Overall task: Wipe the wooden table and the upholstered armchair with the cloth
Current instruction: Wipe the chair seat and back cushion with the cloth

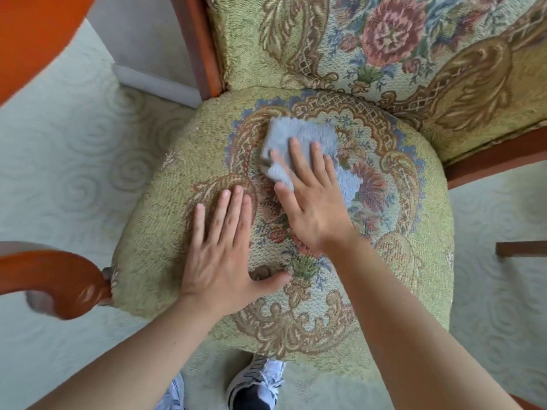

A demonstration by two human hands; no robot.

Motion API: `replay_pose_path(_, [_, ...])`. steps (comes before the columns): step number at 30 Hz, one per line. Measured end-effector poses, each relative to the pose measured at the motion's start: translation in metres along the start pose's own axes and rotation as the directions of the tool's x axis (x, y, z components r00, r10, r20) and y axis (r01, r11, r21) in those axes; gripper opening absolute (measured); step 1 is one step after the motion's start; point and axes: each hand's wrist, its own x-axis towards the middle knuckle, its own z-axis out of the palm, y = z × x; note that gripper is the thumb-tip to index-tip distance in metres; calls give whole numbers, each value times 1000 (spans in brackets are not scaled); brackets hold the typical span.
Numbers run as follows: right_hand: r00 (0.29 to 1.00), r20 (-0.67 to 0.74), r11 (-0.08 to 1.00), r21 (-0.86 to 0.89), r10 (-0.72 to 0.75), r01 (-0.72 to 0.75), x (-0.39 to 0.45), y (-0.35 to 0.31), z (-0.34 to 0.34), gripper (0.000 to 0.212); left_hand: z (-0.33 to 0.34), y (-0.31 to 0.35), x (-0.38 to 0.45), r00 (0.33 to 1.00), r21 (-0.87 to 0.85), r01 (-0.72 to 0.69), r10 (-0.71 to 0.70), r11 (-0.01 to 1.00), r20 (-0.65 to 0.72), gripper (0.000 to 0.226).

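Note:
The upholstered armchair (165, 232) fills the view, with a green floral tapestry seat and backrest in a red-brown wooden frame. A folded grey-blue cloth (299, 137) lies flat on the middle of the seat, near the backrest. My right hand (310, 202) presses down on the cloth's near part with fingers spread flat over it. My left hand (225, 250) rests flat on the bare seat fabric, left of the cloth, fingers apart, holding nothing. The wooden table is out of view.
The left wooden armrest (59, 282) curves in at the lower left, and part of the right armrest (497, 161) shows at the right. Pale swirl-patterned carpet (74, 161) surrounds the chair. My shoe (257, 383) stands just under the seat's front edge.

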Motion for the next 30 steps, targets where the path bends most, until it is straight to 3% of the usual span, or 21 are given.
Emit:
replay_pose_path(3, [988,76,988,-67,-133,138,-48,9,3,55,-2,-3,-4,1000,4,25,-25,1000,15,134])
replay_pose_path(8, [984,129,979,-149,-122,141,-103,35,1,56,-1,-2,-3,999,11,24,-24,1000,21,132])
replay_pose_path(12, [997,72,982,-187,9,4,-83,41,-4,58,0,-2,-2,999,9,28,-28,1000,27,132])
replay_pose_path(16, [961,-75,960,-71,267,-272,-25,37,-8,60,1,-3,-2,1000,14,21,-22,1000,21,132])
replay_pose_path(19, [936,-89,939,-1,341,-343,17,49,-17,56,4,-4,-2,1000,15,9,-9,1000,15,133])
replay_pose_path(25, [991,-49,989,-69,125,-128,-34,54,-13,56,1,-4,-1,999,22,12,-12,1000,36,132])
replay_pose_path(30, [992,-3,992,-22,128,-128,-136,24,14,56,0,-4,-2,999,17,14,-14,1000,41,131])
